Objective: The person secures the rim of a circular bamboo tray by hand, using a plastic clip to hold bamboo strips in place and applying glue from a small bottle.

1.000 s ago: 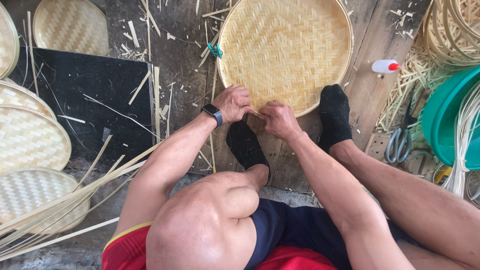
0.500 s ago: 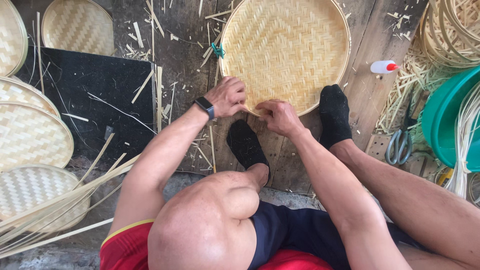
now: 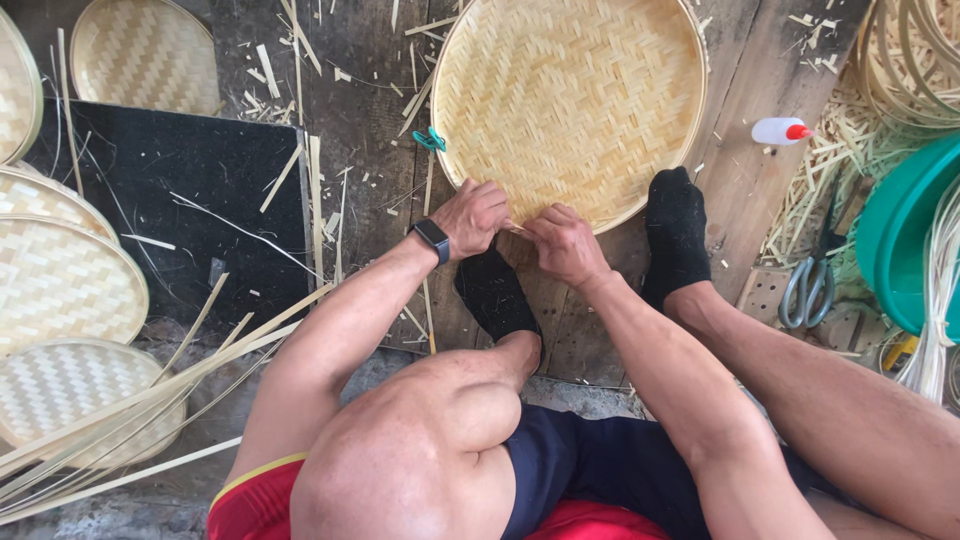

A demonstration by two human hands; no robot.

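A large round woven bamboo tray [image 3: 570,100] lies on the wooden floor in front of me. My left hand [image 3: 472,216], with a black watch on the wrist, pinches the tray's near rim. My right hand [image 3: 565,243] grips the same rim right beside it, fingers curled. The two hands almost touch. A small green clip [image 3: 431,140] is clamped on the tray's left rim. My feet in black socks [image 3: 676,232] rest at the tray's near edge, one under my hands.
Several finished woven trays [image 3: 60,280] lie at the left around a black mat [image 3: 190,200]. Long bamboo strips [image 3: 150,390] lie at lower left. A glue bottle [image 3: 782,131], scissors [image 3: 805,290], a green basin [image 3: 910,240] and coiled rims [image 3: 915,60] are at the right.
Both hands have stayed on the tray's near rim with small finger shifts. The view has moved slightly, so the tray sits a bit higher in frame.
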